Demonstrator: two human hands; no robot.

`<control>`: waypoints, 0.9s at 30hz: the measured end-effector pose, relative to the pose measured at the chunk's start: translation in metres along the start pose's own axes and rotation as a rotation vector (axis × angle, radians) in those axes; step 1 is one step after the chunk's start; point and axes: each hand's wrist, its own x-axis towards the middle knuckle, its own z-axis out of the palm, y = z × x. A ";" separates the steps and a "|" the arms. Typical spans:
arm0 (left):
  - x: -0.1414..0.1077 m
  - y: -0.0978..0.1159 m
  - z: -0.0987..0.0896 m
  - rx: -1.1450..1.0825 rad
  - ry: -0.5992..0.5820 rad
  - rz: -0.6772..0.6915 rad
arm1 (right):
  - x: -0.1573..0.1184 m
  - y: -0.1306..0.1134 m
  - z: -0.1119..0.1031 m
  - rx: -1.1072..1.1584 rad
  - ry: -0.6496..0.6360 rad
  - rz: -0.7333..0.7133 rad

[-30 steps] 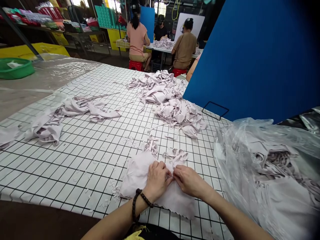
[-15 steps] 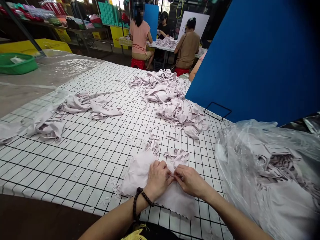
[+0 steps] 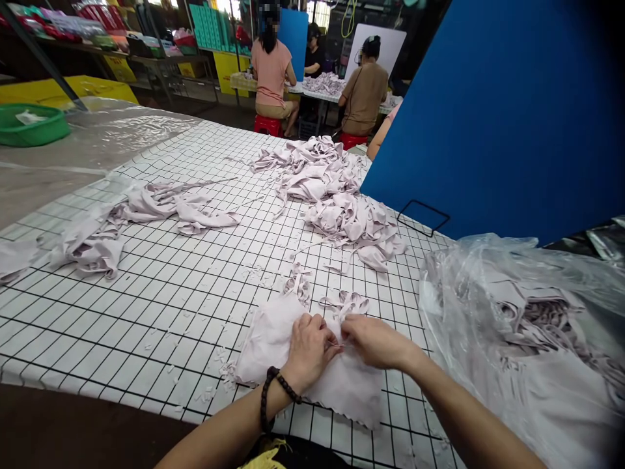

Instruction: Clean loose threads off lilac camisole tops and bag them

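A pale pinkish-grey cloth piece (image 3: 349, 391) lies on the white, black-gridded table cover (image 3: 195, 326) in front of me, spread to both sides of my hands. My left hand (image 3: 312, 345), with a dark beaded bracelet at its wrist, rests on the middle of the cloth, fingers bent and pinched at a fold. Close to its right, my right hand (image 3: 371, 340) has its fingers curled together over the cloth's upper edge. What the fingertips grip is too small to make out. Thin looped straps (image 3: 297, 283) extend beyond the cloth's far edge.
Heaped cloth strips (image 3: 351, 218) lie beyond my hands; more cloth (image 3: 161, 202) is at left. A clear plastic bag (image 3: 454, 293) of cloth stands at right, below a big blue panel (image 3: 498, 117). Small scraps dot the cover. Several people sit at a far table.
My right hand has turned, its fingers now more curled and slightly raised, with the wrist higher. My left hand stays nearly in place on the cloth.
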 end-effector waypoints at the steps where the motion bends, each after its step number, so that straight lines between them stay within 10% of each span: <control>1: 0.000 0.001 -0.001 -0.008 0.013 -0.009 | 0.004 0.008 -0.007 0.033 0.011 0.001; 7: -0.013 0.009 -0.029 -0.290 0.115 -0.019 | 0.042 0.022 -0.039 0.167 0.234 0.152; 17: -0.009 -0.042 -0.035 -1.383 -0.053 -0.485 | 0.164 -0.024 -0.003 0.510 0.246 0.574; 27: -0.005 -0.055 -0.039 -1.660 -0.153 -0.548 | 0.179 -0.006 -0.005 0.639 0.340 0.445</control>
